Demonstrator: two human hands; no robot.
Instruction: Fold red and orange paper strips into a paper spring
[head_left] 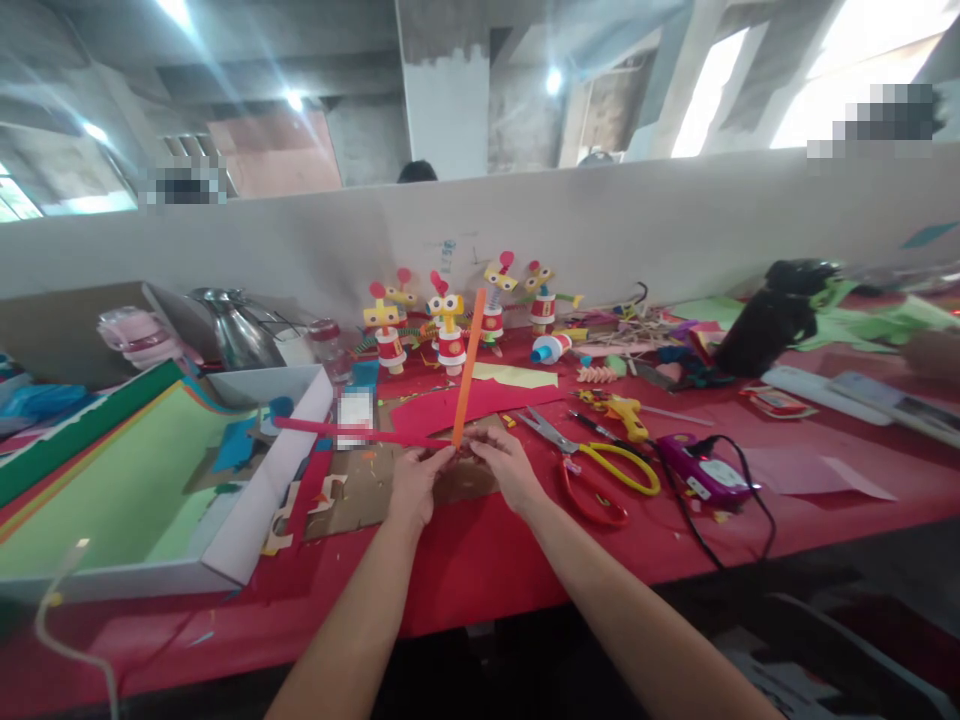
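Note:
Two paper strips meet at a corner between my fingertips. The orange strip point(469, 365) stands up and away from me, while the red strip point(352, 431) runs out to the left. My left hand point(417, 483) pinches the strips where they cross. Close beside it, my right hand point(504, 462) has its fingers closed at the same corner; fingers cover part of the joint. Beneath the hands lies a piece of brown cardboard point(367, 490) on the red table. Scissors point(592, 455) with red and yellow handles rest just right of my right hand.
Several paper-cup figures point(450, 340) stand at the back. A white box point(262, 500) with coloured paper sits left. To the right are a yellow glue gun point(626, 415), a purple power box point(705, 470) with a black cord, and a black bottle point(772, 320).

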